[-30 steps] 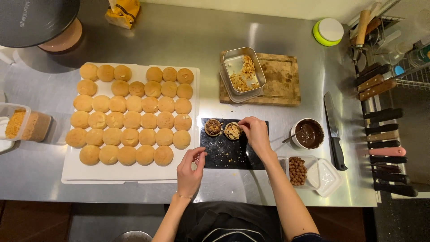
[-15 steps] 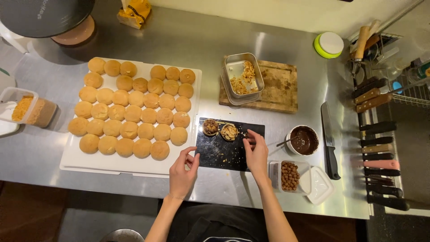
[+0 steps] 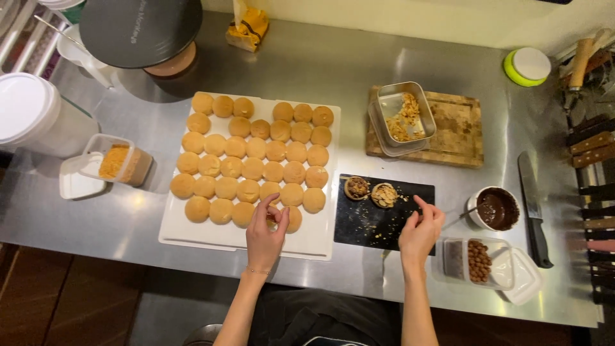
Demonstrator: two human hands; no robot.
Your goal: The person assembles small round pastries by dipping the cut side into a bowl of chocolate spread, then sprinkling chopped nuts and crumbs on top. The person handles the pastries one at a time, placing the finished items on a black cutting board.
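Observation:
My left hand (image 3: 265,232) reaches onto the white board (image 3: 192,232) and closes its fingertips on a round golden pastry shell (image 3: 275,222) in the front row. Several more shells (image 3: 256,150) fill the board in rows. My right hand (image 3: 419,230) hovers over the black slate (image 3: 378,224), fingers loosely curled and holding nothing I can see. Two topped tartlets sit at the slate's far edge: a dark one (image 3: 357,188) and one with pale nuts (image 3: 384,195). Crumbs lie scattered on the slate.
A bowl of melted chocolate (image 3: 498,208) with a spoon and a plastic tub of hazelnuts (image 3: 477,261) stand right of the slate. A metal tray of chopped nuts (image 3: 405,117) rests on a wooden board (image 3: 461,131). A knife (image 3: 533,205) lies further right. A tub of crumbs (image 3: 118,160) stands left.
My left hand moved from the board's front edge up onto a shell in the front row. My right hand drew back from the nut-topped tartlet toward me.

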